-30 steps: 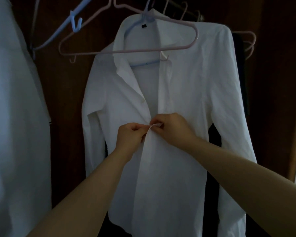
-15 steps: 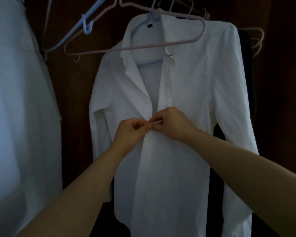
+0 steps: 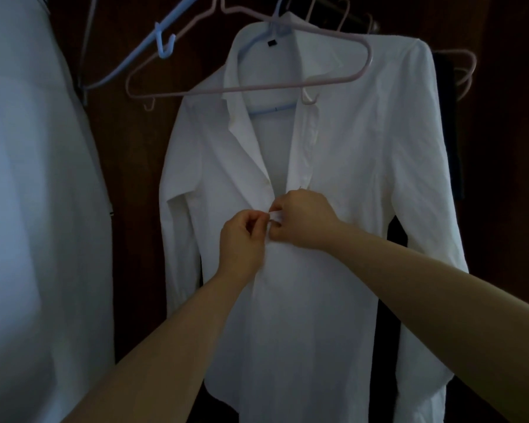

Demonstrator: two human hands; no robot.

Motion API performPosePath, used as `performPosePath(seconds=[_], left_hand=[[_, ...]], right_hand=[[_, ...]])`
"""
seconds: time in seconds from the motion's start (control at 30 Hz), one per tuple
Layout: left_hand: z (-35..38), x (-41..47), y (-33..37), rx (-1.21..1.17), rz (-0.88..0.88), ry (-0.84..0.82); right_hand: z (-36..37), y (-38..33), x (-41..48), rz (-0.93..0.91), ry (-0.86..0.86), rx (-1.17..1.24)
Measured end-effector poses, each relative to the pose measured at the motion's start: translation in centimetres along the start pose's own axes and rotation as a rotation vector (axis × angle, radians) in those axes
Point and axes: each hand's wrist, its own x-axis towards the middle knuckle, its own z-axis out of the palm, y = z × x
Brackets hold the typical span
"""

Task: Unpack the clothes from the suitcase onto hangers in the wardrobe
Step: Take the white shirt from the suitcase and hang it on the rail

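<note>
Closer together than a second ago: left grip [image 3: 242,239] and right grip [image 3: 303,221], nearly touching. The loose flap seen between them then is now drawn in. Fingers of both curled, each pinching the front edge of the shirt [image 3: 348,178] at mid-chest. Shirt hangs on blue hanger [image 3: 272,109] in wardrobe [image 3: 141,148], collar open. Pink hanger [image 3: 248,88] crosses in front of collar. White garment [image 3: 28,209] far left, dark garment [image 3: 449,132] behind right shoulder.

Matt, creased white cloth shirt [image 3: 342,166]; smooth, faintly glossy pink plastic hanger [image 3: 361,71]; dark, dull-finished wood wardrobe back [image 3: 141,141].
</note>
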Motion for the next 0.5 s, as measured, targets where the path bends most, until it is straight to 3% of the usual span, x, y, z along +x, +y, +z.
performPosePath(seconds=[0.17, 0.5], left_hand=[[-0.2, 0.1, -0.3, -0.108, -0.082, 0.013], [-1.5, 0.8, -0.9, -0.279, -0.241, -0.128]], right_hand=[[-0.3, 0.2, 0.5, 0.008, -0.082, 0.060], [-0.7, 0.5, 1.4, -0.028, -0.183, 0.108]])
